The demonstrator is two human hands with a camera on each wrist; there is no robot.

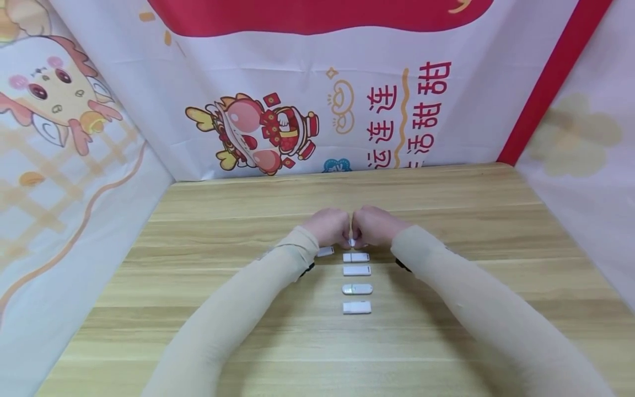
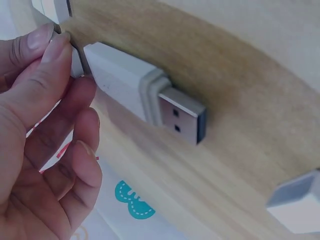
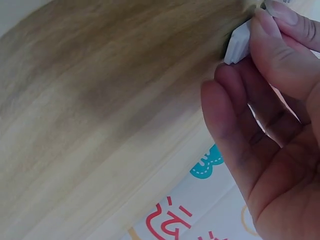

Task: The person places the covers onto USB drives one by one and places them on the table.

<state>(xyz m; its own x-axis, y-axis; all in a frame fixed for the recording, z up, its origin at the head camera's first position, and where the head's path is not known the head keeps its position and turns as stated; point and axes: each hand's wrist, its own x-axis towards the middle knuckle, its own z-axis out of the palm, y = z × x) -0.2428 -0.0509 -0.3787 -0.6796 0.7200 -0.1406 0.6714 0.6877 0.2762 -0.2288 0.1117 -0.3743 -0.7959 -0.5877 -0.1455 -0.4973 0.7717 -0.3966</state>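
In the head view my left hand [image 1: 328, 226] and right hand [image 1: 371, 225] meet knuckle to knuckle over the table, both pinching one small white USB stick [image 1: 351, 242]. Thumb and forefinger of the left hand hold one end, and most of the stick [image 2: 76, 64] is hidden in the left wrist view. A white end of it [image 3: 239, 44] shows below the right thumb and fingers. Close to the left hand lies another white USB stick [image 2: 125, 82], its metal plug [image 2: 182, 114] bare. A separate white cap-like piece [image 2: 297, 202] sits farther off.
Several white USB sticks form a column on the wooden table [image 1: 297, 353] in front of the hands, including a capped one [image 1: 356, 257], a plain one [image 1: 356, 271], a rounded one [image 1: 357, 289] and the nearest one [image 1: 356, 307]. A printed cloth [image 1: 297, 66] hangs behind.
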